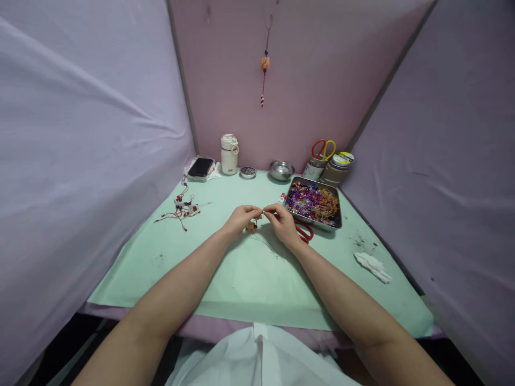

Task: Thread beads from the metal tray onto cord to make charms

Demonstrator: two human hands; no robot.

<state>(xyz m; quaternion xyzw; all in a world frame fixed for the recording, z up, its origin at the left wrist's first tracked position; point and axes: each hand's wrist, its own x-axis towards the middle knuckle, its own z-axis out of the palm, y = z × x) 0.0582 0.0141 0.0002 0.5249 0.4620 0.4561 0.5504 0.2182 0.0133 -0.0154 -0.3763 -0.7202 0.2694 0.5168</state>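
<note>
Head view: left hand (pixel 242 217) and right hand (pixel 280 220) meet above the green table cover (pixel 225 284), fingertips nearly together in a narrow pinch on something small and thin (too small to identify). Orange beaded piece (pixel 251 227) lies just below the left hand's fingers, a dark bead beside it; a fine thread runs over the cover toward the wearer's right.

To the right: metal tray (pixel 338 225) of purple beads and yellow strands; red-handled scissors (pixel 304 232), partly hidden, beside the tray and the right wrist; white cloth item (pixel 372 267) (possibly a glove) farther right. To the left: red cords with beads (pixel 184 208), loosely piled.

Along the back, left to right: black phone (pixel 201 167), white bottle (pixel 229 155), small round tin (pixel 248 172), metal bowl (pixel 282 171), jar holding red and yellow scissors (pixel 314 169), second jar (pixel 336 170). Beaded hanging ornament (pixel 265 63) hangs against the pink back wall (pixel 225 80).
</note>
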